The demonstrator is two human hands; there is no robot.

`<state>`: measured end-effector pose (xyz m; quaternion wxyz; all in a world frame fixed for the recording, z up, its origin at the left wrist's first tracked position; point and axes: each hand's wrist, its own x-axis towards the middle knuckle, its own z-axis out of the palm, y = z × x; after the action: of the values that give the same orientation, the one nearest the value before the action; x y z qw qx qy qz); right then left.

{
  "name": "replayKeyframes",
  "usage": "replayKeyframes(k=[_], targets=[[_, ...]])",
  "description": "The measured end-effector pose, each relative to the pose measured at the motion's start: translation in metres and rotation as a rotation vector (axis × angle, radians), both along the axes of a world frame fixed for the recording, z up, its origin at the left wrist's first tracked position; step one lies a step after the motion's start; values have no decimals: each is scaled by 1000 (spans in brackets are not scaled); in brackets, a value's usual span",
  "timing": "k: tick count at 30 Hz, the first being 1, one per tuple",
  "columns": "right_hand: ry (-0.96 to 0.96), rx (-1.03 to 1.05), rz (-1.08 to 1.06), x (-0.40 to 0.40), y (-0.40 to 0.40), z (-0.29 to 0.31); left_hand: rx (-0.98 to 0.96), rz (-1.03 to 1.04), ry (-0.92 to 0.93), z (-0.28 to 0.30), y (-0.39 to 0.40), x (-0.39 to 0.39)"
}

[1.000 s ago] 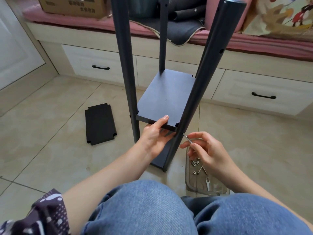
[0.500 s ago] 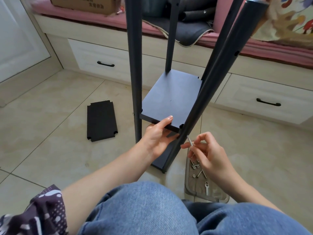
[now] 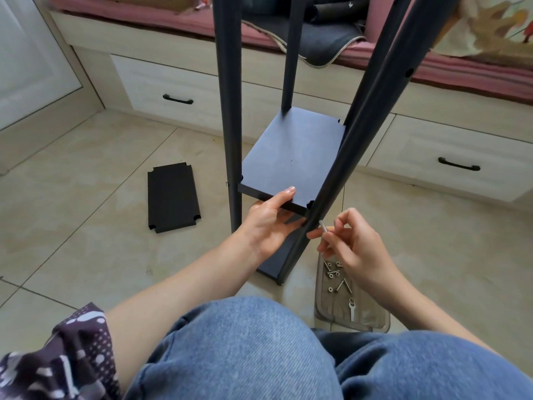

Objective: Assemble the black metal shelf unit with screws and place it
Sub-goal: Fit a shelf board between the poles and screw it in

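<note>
A black shelf unit stands on the floor, its dark posts rising out of view. A black shelf panel (image 3: 294,157) sits between the posts above the bottom panel (image 3: 274,262). My left hand (image 3: 268,223) grips the panel's near edge, thumb on top. My right hand (image 3: 352,243) pinches a silver screw (image 3: 323,226), its tip against the near right post (image 3: 346,157) just below the panel's corner. A spare black panel (image 3: 172,197) lies flat on the tiles at the left.
A clear plastic tray (image 3: 372,320) with several screws, washers and a small wrench lies by my right knee. A low bench with white drawers (image 3: 450,166) and a pink cushion runs along the back. My knees in jeans fill the bottom.
My right hand has brought the screw up against the near right post. The left hand keeps its hold on the panel. The view has tilted slightly.
</note>
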<state>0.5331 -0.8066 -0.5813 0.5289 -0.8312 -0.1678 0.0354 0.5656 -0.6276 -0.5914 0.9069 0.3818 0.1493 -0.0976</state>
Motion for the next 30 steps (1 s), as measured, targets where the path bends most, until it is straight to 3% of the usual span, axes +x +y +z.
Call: replayKeyframes(k=[7,19,30], targets=[[19,65,-58,9,2,-1,-6,3,8,-1,0,0],[-122,-113,-129,6,3,-1,-29,13,-9,0,-1,0],[-168,-61,-147,-4,7,0,-29,15,-13,-1,0,1]])
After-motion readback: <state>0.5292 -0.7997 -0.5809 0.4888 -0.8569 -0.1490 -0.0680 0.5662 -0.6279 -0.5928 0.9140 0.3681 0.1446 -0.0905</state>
